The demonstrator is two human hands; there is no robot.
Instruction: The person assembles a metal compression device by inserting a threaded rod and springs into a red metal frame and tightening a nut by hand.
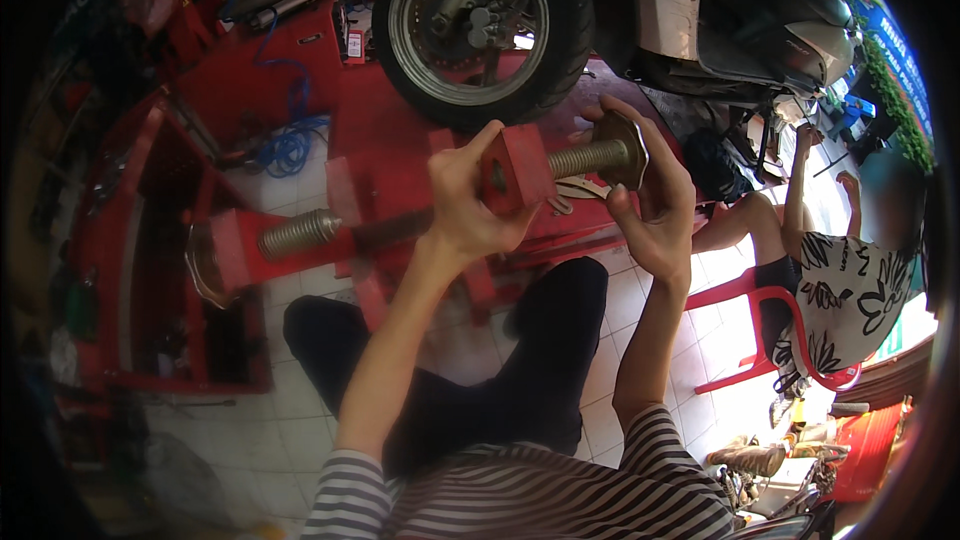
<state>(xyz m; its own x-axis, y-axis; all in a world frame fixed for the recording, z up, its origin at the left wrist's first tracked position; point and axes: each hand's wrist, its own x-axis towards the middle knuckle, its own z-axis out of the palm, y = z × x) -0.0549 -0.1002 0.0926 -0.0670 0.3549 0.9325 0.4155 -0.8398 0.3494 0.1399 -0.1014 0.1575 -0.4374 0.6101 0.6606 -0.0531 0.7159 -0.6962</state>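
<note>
My left hand point(458, 198) is closed around a red metal block point(524, 168) at the end of a red clamp frame, with the thumb raised along the block's far side. A thick threaded screw point(585, 157) passes out of that block to the right. On its outer end sits a metal hand knob point(624, 148), with the fingers and thumb of my right hand point(660, 198) curled round its rim. Toward the left, the frame carries a second threaded screw point(300, 234) with another metal knob point(203, 270). A scooter's front wheel point(482, 25) stands just beyond my hands.
Under the wheel is a red platform point(400, 110). A coiled blue hose point(290, 147) lies by a red cabinet point(160, 240) at the left. At the right a person point(850, 280) sits on a red plastic chair point(725, 295). White tiles point(290, 450) cover the floor.
</note>
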